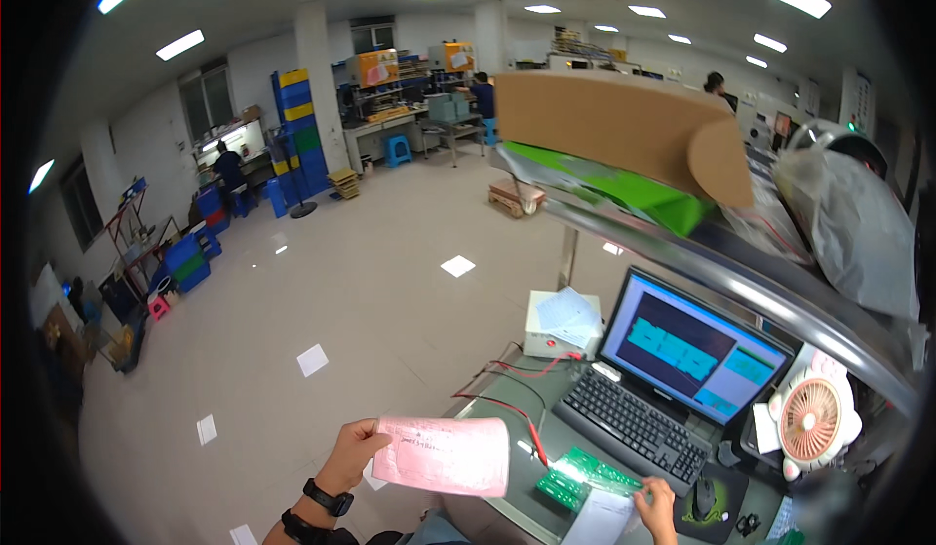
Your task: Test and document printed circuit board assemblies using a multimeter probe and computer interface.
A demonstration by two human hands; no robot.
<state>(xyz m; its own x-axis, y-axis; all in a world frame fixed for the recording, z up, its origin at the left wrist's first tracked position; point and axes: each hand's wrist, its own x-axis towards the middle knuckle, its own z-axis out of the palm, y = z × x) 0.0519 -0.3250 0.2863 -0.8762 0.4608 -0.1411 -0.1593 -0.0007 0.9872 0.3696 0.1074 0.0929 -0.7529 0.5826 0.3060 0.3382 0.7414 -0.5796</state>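
My left hand [354,452] pinches the left edge of a flat pink bubble bag [444,457] with handwriting on it, held up beside the desk's left edge. My right hand [657,508] is low over the desk with its fingers curled together. Its fingertips meet the right edge of a white paper [602,519] and the corner of the green circuit boards [568,482]; which of them it grips, I cannot tell. A red test probe [538,447] points down at the boards' far left corner.
Behind the boards are a black keyboard [634,423] and a monitor [687,345]. A mouse [703,498] and a pink fan [812,418] stand to the right. A white box [561,323] with red and black leads sits at the back. Overhead, a shelf holds a cardboard box [614,126].
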